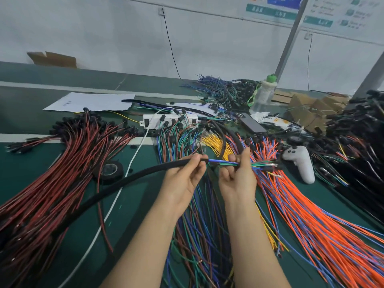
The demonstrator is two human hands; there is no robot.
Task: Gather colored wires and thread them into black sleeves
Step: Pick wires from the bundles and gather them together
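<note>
My left hand (184,179) pinches the end of a long black sleeve (128,180) that curves away to the lower left across the green table. My right hand (239,177) pinches a small bundle of blue and green wires (220,162) just right of the sleeve mouth. The bundle's left end enters the sleeve, and its right end sticks out past my fingers with small connectors. Both hands are raised a little above the wire piles.
Red-and-black wires (62,173) fan out on the left, mixed blue, green and brown wires (199,235) lie below my hands, orange wires (311,215) on the right, yellow wires (216,144) behind. A tape roll (109,171), power strip (166,120), white controller (301,163), phone (251,122) and bottle (264,94) sit around.
</note>
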